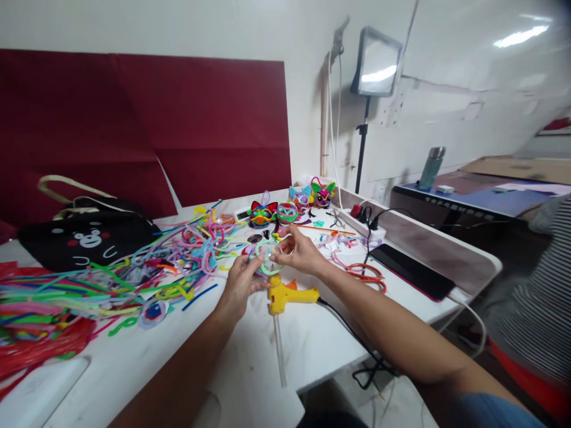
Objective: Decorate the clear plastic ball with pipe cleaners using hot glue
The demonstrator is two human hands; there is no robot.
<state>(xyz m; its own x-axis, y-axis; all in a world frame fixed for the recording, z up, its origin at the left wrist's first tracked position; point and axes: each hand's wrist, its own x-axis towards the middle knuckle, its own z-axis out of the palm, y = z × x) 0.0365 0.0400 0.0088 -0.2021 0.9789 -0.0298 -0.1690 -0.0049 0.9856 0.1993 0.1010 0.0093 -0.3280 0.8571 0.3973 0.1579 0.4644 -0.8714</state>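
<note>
My left hand [241,278] is closed around the near left side of a small round clear ball wrapped with pale green pipe cleaner [263,264]. On the ball's right side, my right hand [300,252] pinches with thumb and index finger; whether a small piece is between them I cannot make out. Just below both hands lies a yellow hot glue gun [289,295], a clear glue stick [280,351] sticking out of it toward me. Beyond the hands stand several colourful decorated balls, among them one with red ears [263,214] and one with green ears [322,195].
Heaped pipe cleaners [178,261] cover the table's left side, near a black bag [89,235]. At the right are a phone [413,270], a power strip [363,224] and coiled orange pipe cleaners [368,274]. The glue gun's cord [343,321] drops off the table edge. A person in stripes [530,303] sits at right.
</note>
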